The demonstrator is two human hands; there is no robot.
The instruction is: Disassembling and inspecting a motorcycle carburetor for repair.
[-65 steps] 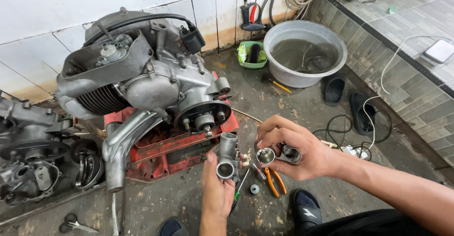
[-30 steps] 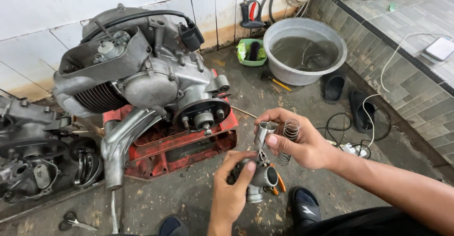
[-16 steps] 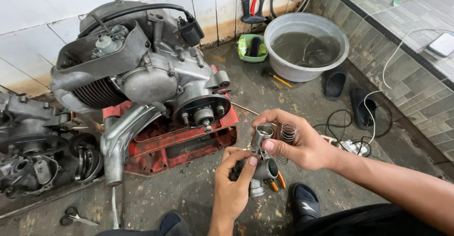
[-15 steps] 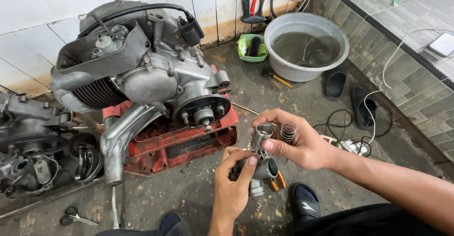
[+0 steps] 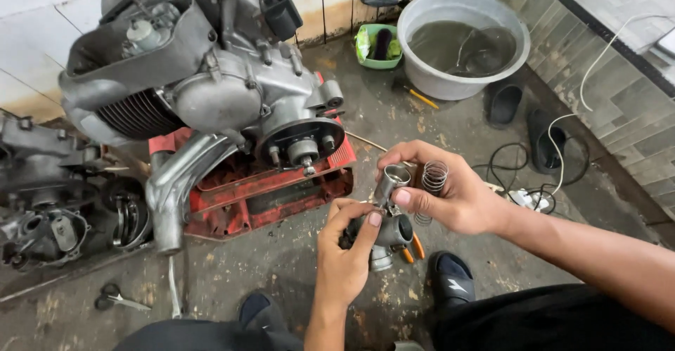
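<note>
Two hands' fingers (image 5: 375, 219) around carburetor (image 5: 391, 230)

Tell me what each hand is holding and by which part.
The left hand grips the grey carburettor body around its side. The right hand pinches a small metal cylinder above it by its side, with a coil spring held in the fingers.
</note>
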